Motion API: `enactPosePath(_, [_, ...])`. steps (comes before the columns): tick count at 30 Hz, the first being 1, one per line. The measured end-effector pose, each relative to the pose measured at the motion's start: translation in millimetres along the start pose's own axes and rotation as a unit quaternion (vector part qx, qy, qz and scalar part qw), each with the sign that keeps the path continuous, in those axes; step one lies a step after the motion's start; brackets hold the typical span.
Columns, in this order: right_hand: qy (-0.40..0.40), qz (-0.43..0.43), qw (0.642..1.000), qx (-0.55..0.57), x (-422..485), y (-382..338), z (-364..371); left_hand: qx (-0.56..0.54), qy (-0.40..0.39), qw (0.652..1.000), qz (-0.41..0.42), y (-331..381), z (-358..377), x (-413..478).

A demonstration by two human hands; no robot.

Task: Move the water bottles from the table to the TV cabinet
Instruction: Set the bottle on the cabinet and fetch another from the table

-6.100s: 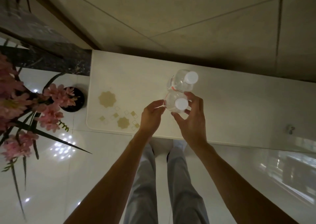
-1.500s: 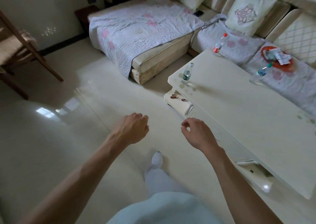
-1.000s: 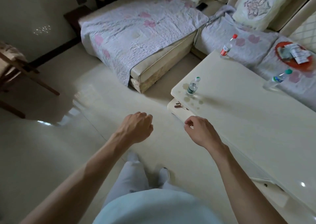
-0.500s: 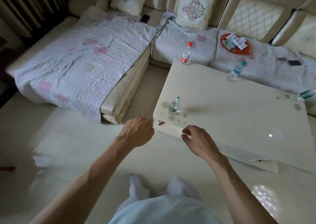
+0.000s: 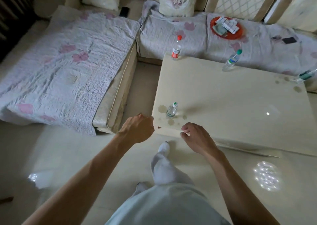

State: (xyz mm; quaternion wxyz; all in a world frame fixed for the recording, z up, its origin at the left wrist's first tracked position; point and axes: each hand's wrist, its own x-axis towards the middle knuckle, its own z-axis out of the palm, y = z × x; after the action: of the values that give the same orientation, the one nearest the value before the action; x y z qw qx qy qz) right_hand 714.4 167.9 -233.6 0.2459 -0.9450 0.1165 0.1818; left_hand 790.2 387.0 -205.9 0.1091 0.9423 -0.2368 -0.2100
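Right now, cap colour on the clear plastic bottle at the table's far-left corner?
Red cap on the clear plastic bottle; head view.

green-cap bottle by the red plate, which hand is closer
Right. The right hand hovers at the near edge of the table, across it from the bottle; the left hand is off the left corner, farther.
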Motion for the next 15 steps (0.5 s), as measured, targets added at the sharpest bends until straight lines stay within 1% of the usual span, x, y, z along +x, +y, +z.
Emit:
enactPosePath(2, [-0.016,-0.002,1.0,0.005,29,3,-4,0.001,-0.002,1.0,-0.025,-9,-10,17])
enactPosePath(4, [-0.036,0.008,0.999,0.008,53,8,-14,0.0,-0.022,0.998,-0.052,-17,-20,31])
enactPosePath(9, [-0.042,0.021,0.999,-0.005,120,21,-43,0.007,-0.038,0.998,-0.057,-30,-36,94])
enactPosePath(12, [-0.068,0.027,0.997,-0.014,156,30,-40,-0.009,-0.052,0.997,-0.051,-30,-24,134])
enactPosePath(15, [-0.087,0.068,0.994,0.016,180,42,-24,-0.056,-0.096,0.992,-0.054,-30,-4,161])
